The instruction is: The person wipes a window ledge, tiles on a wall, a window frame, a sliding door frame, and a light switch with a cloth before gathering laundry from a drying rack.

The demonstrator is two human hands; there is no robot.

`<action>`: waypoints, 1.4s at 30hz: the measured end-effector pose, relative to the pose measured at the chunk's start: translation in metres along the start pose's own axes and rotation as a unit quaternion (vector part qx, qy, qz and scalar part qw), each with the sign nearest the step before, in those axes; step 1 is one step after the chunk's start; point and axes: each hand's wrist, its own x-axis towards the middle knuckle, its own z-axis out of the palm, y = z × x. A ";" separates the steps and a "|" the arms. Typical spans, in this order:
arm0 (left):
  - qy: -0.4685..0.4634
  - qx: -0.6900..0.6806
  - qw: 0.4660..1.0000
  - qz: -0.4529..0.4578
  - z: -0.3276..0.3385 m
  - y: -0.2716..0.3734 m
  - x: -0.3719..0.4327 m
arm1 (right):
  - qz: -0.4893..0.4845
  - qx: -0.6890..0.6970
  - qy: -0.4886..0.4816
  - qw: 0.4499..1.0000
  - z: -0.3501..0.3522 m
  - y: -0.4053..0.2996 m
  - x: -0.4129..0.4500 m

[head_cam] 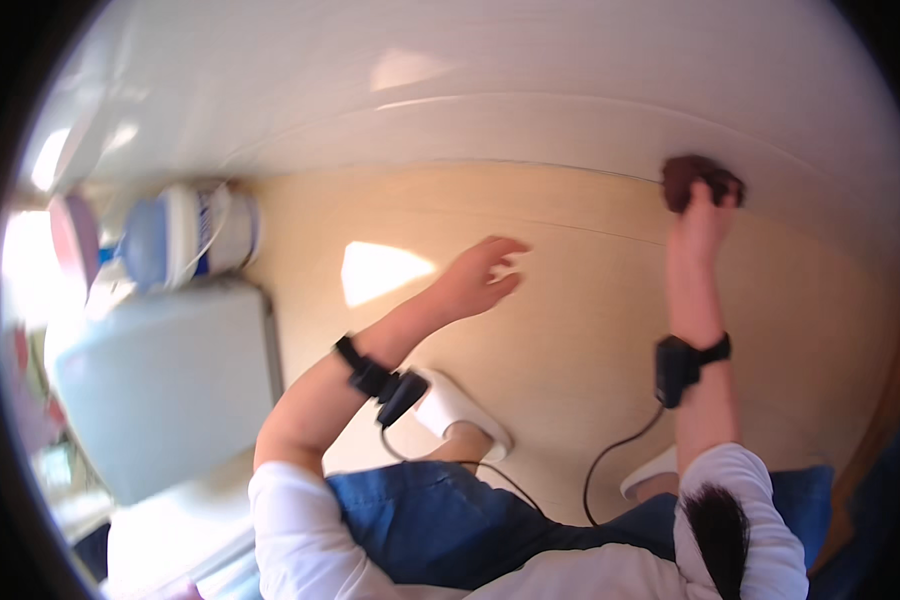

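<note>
My right hand point(709, 206) grips a dark, bunched thing, perhaps a cloth point(688, 180), against the foot of the pale wall point(495, 127), where it meets the floor. Motion blurs it somewhat. My left hand point(495, 274) hangs over the tan floor point(570, 300) with its fingers apart and slightly curled, holding nothing. Each forearm bears a black strapped device with a cable.
At the left stand a white and blue bucket point(214, 229), a pink basin point(75, 236) and a grey box-like thing with a flat top point(172, 382). White slippers point(457, 416) are on my feet. A sunlit patch lies on the floor.
</note>
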 end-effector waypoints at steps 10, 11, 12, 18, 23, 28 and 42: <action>0.060 -0.287 0.948 0.124 -0.057 0.020 0.011 | 0.069 -0.118 -0.276 0.951 0.106 0.010 -0.151; 0.061 -0.296 0.945 0.124 -0.065 0.005 0.012 | 0.074 -0.161 -0.322 0.930 0.120 0.009 -0.163; 0.050 -0.300 0.942 0.144 -0.070 -0.010 0.013 | 0.092 -0.172 -0.354 0.915 0.127 0.013 -0.168; 0.047 -0.416 0.893 0.166 -0.096 -0.101 -0.007 | 0.171 -0.284 -0.444 0.833 0.173 0.055 -0.205; 0.131 -0.518 0.823 0.194 -0.128 -0.157 -0.039 | 0.155 -0.338 -0.518 0.771 0.235 0.083 -0.244; 0.242 -0.510 0.807 0.172 -0.184 -0.186 -0.071 | 0.131 -0.398 -0.570 0.707 0.318 0.090 -0.289; 0.770 -0.051 0.593 0.231 -0.418 -0.203 -0.098 | -0.470 -0.550 -0.577 0.380 0.499 -0.012 -0.394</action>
